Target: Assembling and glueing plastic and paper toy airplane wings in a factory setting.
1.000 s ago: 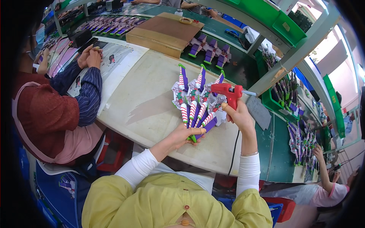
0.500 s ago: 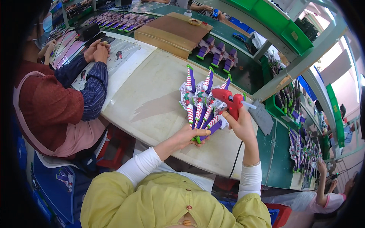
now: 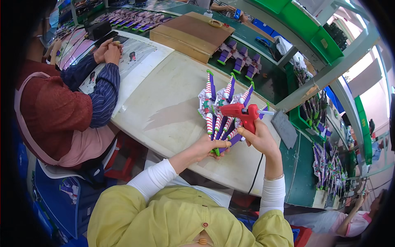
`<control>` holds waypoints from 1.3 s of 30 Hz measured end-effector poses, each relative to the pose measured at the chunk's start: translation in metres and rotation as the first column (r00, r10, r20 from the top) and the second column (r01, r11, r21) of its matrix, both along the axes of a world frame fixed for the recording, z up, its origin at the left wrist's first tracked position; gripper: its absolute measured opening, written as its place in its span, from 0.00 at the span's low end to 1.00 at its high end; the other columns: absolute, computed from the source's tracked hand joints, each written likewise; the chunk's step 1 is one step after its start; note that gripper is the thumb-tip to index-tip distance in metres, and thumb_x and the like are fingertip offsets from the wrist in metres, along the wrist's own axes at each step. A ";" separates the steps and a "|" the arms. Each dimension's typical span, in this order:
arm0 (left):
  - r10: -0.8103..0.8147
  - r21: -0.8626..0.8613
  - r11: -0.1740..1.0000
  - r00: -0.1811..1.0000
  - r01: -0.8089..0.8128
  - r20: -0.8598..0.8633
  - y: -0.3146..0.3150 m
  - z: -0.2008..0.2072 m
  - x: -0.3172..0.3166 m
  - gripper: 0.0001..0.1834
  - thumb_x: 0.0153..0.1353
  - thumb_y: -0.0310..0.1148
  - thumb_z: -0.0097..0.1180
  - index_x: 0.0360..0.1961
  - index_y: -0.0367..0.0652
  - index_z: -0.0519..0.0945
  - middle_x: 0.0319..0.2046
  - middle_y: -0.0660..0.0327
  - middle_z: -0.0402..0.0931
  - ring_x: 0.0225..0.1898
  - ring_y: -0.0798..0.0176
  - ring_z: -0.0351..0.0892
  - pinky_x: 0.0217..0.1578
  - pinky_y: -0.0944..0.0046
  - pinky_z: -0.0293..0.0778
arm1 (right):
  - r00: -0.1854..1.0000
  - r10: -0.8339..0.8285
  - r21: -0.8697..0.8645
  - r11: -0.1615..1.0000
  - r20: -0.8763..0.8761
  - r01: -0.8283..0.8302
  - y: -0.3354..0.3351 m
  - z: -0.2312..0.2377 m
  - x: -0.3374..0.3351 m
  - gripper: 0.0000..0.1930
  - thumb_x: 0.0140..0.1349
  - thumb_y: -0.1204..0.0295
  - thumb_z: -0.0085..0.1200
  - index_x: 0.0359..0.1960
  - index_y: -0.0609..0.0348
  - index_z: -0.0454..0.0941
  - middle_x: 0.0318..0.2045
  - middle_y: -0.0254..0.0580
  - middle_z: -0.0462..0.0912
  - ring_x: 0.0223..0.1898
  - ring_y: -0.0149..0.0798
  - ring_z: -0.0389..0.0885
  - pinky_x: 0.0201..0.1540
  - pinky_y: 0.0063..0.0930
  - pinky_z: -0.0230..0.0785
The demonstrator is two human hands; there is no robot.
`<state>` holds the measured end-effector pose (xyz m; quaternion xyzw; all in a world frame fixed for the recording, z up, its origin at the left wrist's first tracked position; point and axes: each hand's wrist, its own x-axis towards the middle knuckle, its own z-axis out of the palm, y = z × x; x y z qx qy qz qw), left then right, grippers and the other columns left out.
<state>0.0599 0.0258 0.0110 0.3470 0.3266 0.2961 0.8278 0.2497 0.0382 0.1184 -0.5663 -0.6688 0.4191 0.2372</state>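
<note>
My right hand [image 3: 263,140] is wrapped round the handle of a red hot glue gun [image 3: 242,113], with a pale glue stick [image 3: 264,112] poking out of its back. The gun's nozzle end points left, over several toy figures [image 3: 207,108] in white, purple and green with red-striped limbs. They lie side by side in a fanned bunch. Closed on the near ends of the bunch is my left hand [image 3: 205,147], thumb on top and fingers partly hidden beneath. Both hands have tan finger covers. The exact spot under the nozzle is hard to make out.
Beyond the pale work board [image 3: 173,86] stands a brown cardboard box [image 3: 189,35]. More toy figures [image 3: 238,59] lie on the green bench behind. A grey slab [image 3: 284,128] is to the right, near a metal post and green bins [image 3: 300,117]. A co-worker's clasped hands [image 3: 109,51] rest at left.
The glue gun has moved left and slightly down over the figures, now lying more level. My left hand keeps its hold. The whole view has shifted slightly.
</note>
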 end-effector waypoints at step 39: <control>-0.006 0.007 1.000 1.000 0.005 0.028 0.001 -0.002 -0.001 0.16 0.56 0.40 0.66 0.41 0.45 0.78 0.28 0.65 0.79 0.25 0.72 0.78 0.24 0.68 0.74 | 0.991 -0.134 0.185 0.974 0.019 0.128 0.045 -0.018 -0.012 0.18 0.60 0.68 0.58 0.46 0.66 0.68 0.21 0.41 0.76 0.20 0.34 0.76 0.23 0.31 0.67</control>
